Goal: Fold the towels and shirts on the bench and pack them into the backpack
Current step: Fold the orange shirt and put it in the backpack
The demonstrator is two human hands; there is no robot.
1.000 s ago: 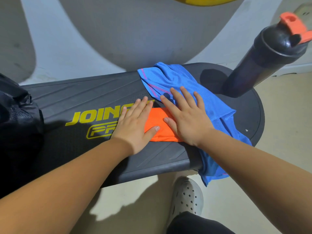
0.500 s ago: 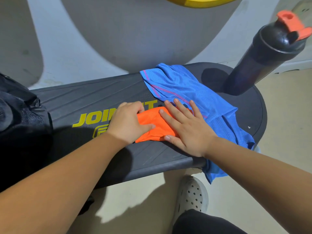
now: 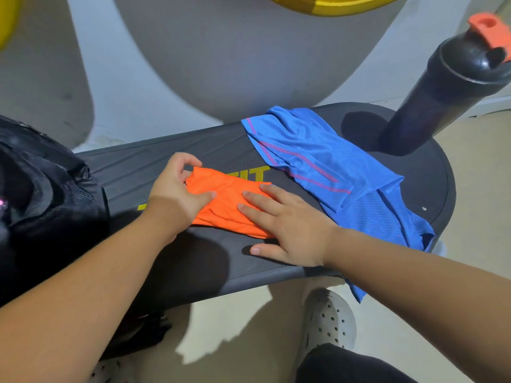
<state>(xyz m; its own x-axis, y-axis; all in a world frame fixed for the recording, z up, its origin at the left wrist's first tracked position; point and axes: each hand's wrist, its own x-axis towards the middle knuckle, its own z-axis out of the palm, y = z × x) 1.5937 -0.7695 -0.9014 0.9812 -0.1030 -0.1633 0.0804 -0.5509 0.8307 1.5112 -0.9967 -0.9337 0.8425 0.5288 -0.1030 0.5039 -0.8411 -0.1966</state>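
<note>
An orange cloth [image 3: 229, 205] lies folded small on the dark worktop [image 3: 193, 258], near the middle. I cannot tell if it is a towel or a shirt. Its long side runs along the worktop, with one end pointing at the black backpack [image 3: 41, 194] on the left and the other end pointing right and a bit toward the person. The left hand [image 3: 177, 194] holds the left end, with its fingers [image 3: 190, 161] curled over the far edge and the thumb on top. The right hand [image 3: 290, 228] lies flat on the right end, with straight fingers [image 3: 260, 214] pressing down and the thumb on the worktop. A blue shirt [image 3: 318, 161] lies spread out just beside the cloth on the right, and its long side slants from the far edge down over the near edge. A dark bottle [image 3: 442, 92] stands at the far right end.
</note>
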